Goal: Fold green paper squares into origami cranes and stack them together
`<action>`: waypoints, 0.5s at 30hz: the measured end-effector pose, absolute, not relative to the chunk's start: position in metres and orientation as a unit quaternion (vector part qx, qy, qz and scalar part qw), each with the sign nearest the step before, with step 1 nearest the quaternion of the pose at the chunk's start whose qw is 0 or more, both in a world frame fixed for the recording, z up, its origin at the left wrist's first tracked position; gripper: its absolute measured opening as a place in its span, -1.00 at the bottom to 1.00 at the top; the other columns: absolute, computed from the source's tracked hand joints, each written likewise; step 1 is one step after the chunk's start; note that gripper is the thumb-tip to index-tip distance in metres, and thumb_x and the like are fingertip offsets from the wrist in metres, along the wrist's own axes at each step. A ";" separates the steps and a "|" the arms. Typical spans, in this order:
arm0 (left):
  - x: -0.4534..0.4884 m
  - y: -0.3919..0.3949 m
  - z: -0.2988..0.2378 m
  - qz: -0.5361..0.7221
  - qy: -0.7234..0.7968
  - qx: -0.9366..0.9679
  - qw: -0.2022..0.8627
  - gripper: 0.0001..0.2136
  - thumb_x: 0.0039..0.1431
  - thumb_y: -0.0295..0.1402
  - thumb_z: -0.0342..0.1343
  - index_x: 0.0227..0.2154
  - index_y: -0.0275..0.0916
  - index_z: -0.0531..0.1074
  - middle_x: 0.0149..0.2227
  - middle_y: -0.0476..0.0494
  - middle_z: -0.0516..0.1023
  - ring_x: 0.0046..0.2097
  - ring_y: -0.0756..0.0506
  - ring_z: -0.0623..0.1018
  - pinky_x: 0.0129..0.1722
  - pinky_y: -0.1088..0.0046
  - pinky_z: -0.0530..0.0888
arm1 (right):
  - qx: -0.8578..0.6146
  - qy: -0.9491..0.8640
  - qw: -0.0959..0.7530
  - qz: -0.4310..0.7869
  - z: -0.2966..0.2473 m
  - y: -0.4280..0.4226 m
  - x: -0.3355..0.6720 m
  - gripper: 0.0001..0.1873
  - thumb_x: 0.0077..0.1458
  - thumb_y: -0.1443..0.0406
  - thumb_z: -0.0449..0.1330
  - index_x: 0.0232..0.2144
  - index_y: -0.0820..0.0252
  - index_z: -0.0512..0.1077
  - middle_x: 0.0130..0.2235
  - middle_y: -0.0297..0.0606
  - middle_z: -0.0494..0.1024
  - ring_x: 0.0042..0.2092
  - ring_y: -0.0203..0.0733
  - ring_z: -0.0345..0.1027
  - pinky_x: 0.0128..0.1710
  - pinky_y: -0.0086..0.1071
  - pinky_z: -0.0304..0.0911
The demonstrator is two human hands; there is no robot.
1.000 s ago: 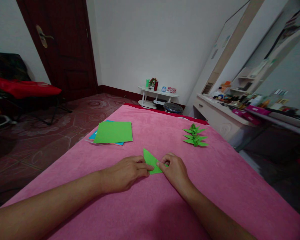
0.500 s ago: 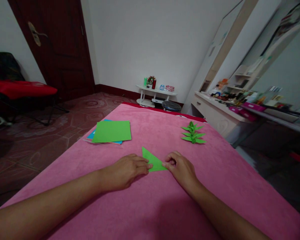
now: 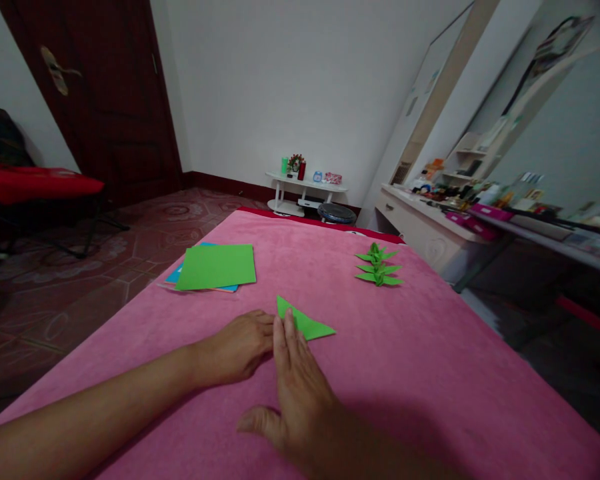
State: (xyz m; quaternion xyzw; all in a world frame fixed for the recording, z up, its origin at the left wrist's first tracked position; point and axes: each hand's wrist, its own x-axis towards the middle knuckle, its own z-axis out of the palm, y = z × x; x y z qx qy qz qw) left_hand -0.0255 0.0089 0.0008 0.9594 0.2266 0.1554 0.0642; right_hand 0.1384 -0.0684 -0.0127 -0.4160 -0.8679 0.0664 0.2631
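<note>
A green folded paper (image 3: 310, 325), shaped like a triangle, lies flat on the pink cloth in front of me. My right hand (image 3: 303, 390) is laid over its left part, fingers stretched out and thumb spread away to the left. At the paper's left edge sits my left hand (image 3: 243, 347), its fingers together and bent down; their tips are hidden behind my right fingers. To the far left, a square sheet of green paper (image 3: 219, 267) tops a small stack with blue paper (image 3: 174, 274) showing beneath. Green folded paper pieces with pointed tips (image 3: 379, 267) stand in a row at the right.
The pink cloth (image 3: 430, 373) covers the table, with a red border at its far edge. Beyond stands a low white shelf (image 3: 305, 183) holding small items. A cluttered dressing table (image 3: 430, 220) runs along the right, and a red-covered chair (image 3: 40, 183) is at the left.
My right hand has let go of the paper's right corner and moved left, now flat across the paper. My left hand has shifted slightly left. The view has turned a little to the right.
</note>
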 end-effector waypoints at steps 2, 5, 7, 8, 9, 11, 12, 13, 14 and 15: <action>-0.026 0.009 0.001 0.154 0.220 0.961 0.066 -0.74 0.11 -0.50 -0.03 -0.14 -0.20 0.40 -0.23 -0.18 0.52 -0.13 -0.14 0.43 -0.12 0.30 0.33 | -0.425 -0.864 0.260 0.069 -0.018 -0.070 0.137 0.18 -0.04 -0.06 0.17 0.26 0.43 -0.46 0.28 0.19 -0.24 0.28 0.22 -0.31 0.18 0.06 -0.04; -0.027 0.010 0.002 0.161 0.197 0.965 0.067 -0.71 0.11 -0.51 -0.04 -0.10 -0.19 0.38 -0.15 -0.17 0.52 -0.03 -0.15 0.41 -0.03 0.28 0.31 | -0.431 -0.870 0.227 0.079 -0.017 -0.071 0.149 0.21 -0.08 -0.11 0.16 0.26 0.47 -0.44 0.27 0.25 -0.20 0.27 0.27 -0.31 0.17 0.13 -0.06; -0.029 0.010 0.002 0.165 0.187 0.966 0.070 -0.66 0.10 -0.54 -0.04 -0.06 -0.18 0.36 -0.06 -0.15 0.49 0.04 -0.14 0.38 0.02 0.27 0.28 | -0.446 -0.872 0.184 0.086 -0.015 -0.074 0.161 0.18 -0.07 -0.11 0.15 0.26 0.48 -0.36 0.26 0.28 -0.17 0.27 0.29 -0.29 0.15 0.16 -0.05; -0.029 0.011 0.002 0.163 0.186 0.966 0.072 -0.65 0.09 -0.55 -0.05 -0.06 -0.17 0.35 -0.02 -0.14 0.47 0.07 -0.13 0.37 0.03 0.27 0.28 | -0.458 -0.869 0.163 0.090 -0.014 -0.076 0.168 0.16 -0.07 -0.11 0.16 0.26 0.49 -0.31 0.26 0.28 -0.15 0.26 0.30 -0.27 0.14 0.18 -0.04; -0.030 0.011 0.001 0.159 0.188 0.966 0.073 -0.64 0.08 -0.56 -0.05 -0.06 -0.17 0.35 0.01 -0.11 0.46 0.08 -0.13 0.36 0.04 0.27 0.28 | -0.474 -0.864 0.146 0.091 -0.014 -0.078 0.176 0.15 -0.09 -0.11 0.17 0.26 0.50 -0.26 0.25 0.30 -0.13 0.26 0.32 -0.25 0.13 0.19 -0.04; -0.031 0.012 0.000 0.157 0.192 0.966 0.072 -0.65 0.07 -0.57 -0.05 -0.08 -0.17 0.37 0.04 -0.09 0.44 0.09 -0.12 0.35 0.04 0.28 0.29 | -0.507 -0.848 0.126 0.088 -0.012 -0.083 0.189 0.15 -0.14 -0.10 0.21 0.25 0.52 -0.16 0.24 0.30 -0.08 0.25 0.34 -0.19 0.12 0.20 -0.02; -0.031 0.012 0.000 0.159 0.193 0.966 0.071 -0.65 0.07 -0.57 -0.05 -0.08 -0.17 0.37 0.04 -0.08 0.43 0.10 -0.12 0.35 0.04 0.28 0.29 | -0.519 -0.843 0.119 0.081 -0.010 -0.084 0.195 0.14 -0.16 -0.09 0.23 0.24 0.52 -0.11 0.23 0.29 -0.05 0.24 0.33 -0.15 0.12 0.18 -0.01; -0.031 0.012 -0.001 0.164 0.191 0.965 0.070 -0.65 0.07 -0.57 -0.05 -0.09 -0.17 0.37 0.04 -0.08 0.43 0.09 -0.12 0.36 0.04 0.28 0.29 | -0.530 -0.837 0.113 0.073 -0.006 -0.084 0.201 0.12 -0.18 -0.07 0.25 0.23 0.51 -0.05 0.22 0.28 -0.01 0.23 0.33 -0.11 0.12 0.16 0.01; -0.031 0.013 -0.001 0.169 0.188 0.965 0.069 -0.66 0.07 -0.57 -0.04 -0.10 -0.17 0.38 0.04 -0.09 0.44 0.09 -0.12 0.36 0.04 0.28 0.29 | -0.541 -0.832 0.105 0.065 -0.001 -0.082 0.205 0.07 -0.18 -0.05 0.27 0.21 0.51 0.02 0.21 0.28 0.03 0.22 0.32 -0.06 0.11 0.13 0.03; -0.031 0.013 -0.002 0.174 0.187 0.964 0.069 -0.66 0.06 -0.57 -0.04 -0.10 -0.17 0.38 0.03 -0.09 0.44 0.09 -0.12 0.36 0.03 0.28 0.30 | -0.557 -0.823 0.097 0.058 0.006 -0.079 0.209 0.01 -0.18 -0.02 0.27 0.18 0.49 0.09 0.18 0.28 0.11 0.19 0.32 0.02 0.10 0.11 0.06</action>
